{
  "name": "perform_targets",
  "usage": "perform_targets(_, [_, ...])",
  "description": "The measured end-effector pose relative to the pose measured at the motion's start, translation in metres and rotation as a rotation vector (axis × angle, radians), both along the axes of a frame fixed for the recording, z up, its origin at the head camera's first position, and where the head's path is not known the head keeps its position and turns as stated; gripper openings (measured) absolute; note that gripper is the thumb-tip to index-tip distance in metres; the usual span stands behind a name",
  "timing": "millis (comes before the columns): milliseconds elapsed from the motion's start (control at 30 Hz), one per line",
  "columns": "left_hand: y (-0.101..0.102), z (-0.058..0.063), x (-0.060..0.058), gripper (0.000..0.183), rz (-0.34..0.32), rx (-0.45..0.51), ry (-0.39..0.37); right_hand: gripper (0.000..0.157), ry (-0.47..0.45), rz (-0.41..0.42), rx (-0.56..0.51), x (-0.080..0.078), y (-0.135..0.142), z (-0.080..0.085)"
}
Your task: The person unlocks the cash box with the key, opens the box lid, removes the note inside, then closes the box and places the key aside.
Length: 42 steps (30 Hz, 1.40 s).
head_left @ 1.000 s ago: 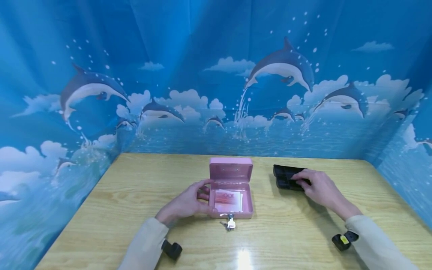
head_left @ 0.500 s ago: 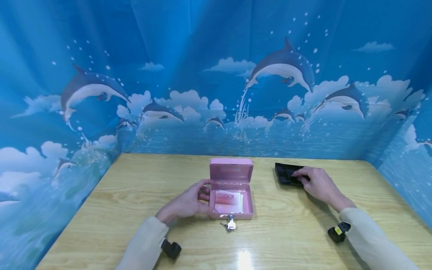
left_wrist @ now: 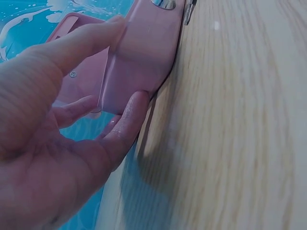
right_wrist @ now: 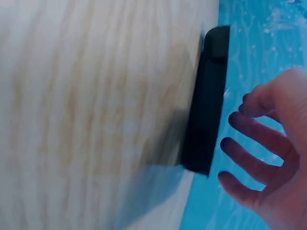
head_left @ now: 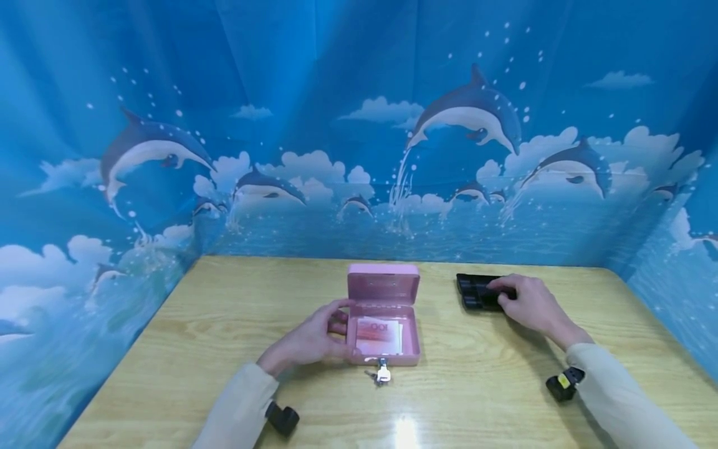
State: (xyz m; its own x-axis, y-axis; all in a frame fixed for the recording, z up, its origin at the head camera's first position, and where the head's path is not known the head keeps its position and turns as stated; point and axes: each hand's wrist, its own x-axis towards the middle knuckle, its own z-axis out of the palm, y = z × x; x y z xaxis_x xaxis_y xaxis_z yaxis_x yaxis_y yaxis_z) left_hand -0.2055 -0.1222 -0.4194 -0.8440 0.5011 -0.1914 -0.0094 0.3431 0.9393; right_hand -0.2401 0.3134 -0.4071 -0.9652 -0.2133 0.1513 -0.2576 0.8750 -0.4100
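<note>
A pink cash box (head_left: 412, 337) stands on the table with its lid raised and banknotes (head_left: 377, 337) lying inside. Keys (head_left: 384, 373) hang at its front lock. My left hand (head_left: 314, 333) holds the box by its left end; in the left wrist view, the thumb lies on the front and the fingers against the end wall. At the right, a black compartment tray (head_left: 475, 298) lies flat on the table. Over its right part hovers my right hand (head_left: 533, 304), loosely bent; in the right wrist view the fingertips (right_wrist: 234, 120) are apart from the tray, with nothing between them.
The wooden table (head_left: 449, 386) ends at the back against a blue dolphin-print curtain (head_left: 314, 125), which also runs along both sides. A wrist camera (head_left: 282, 419) is strapped on each sleeve.
The black tray has shifted slightly back and right, mostly in the first half second. The right hand has moved slightly with it and now stands off it. The left hand and cash box stay put.
</note>
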Motion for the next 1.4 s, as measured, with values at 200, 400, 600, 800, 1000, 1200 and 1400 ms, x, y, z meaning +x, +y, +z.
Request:
perform_targets(200, [0.001, 0.000, -0.001, 0.100, 0.007, 0.005, -0.006, 0.026, 0.117, 0.031, -0.026, 0.014, -0.014, 0.004])
perform_targets(400, [0.002, 0.000, -0.001, 0.099, 0.010, -0.004, 0.005, 0.018, 0.232, 0.128, -0.088, 0.029, -0.041, -0.002])
perform_targets(600, [0.003, -0.001, -0.002, 0.096, 0.017, -0.010, 0.006, 0.018, 0.263, 0.263, -0.165, 0.040, -0.072, -0.010])
perform_targets(800, [0.003, 0.000, -0.003, 0.096, 0.024, -0.030, 0.001, 0.021, 0.240, 0.365, -0.218, 0.048, -0.100, -0.008])
perform_targets(1000, [0.001, 0.004, -0.003, 0.098, 0.031, -0.044, -0.008, 0.023, 0.177, 0.422, -0.210, 0.046, -0.125, -0.003])
perform_targets(1200, [0.002, 0.003, -0.002, 0.098, 0.023, -0.041, -0.020, 0.025, 0.120, 0.414, -0.119, 0.044, -0.145, -0.001])
perform_targets(1400, [0.002, 0.001, -0.004, 0.098, 0.016, -0.032, -0.023, 0.029, 0.099, 0.405, -0.003, 0.035, -0.157, -0.003])
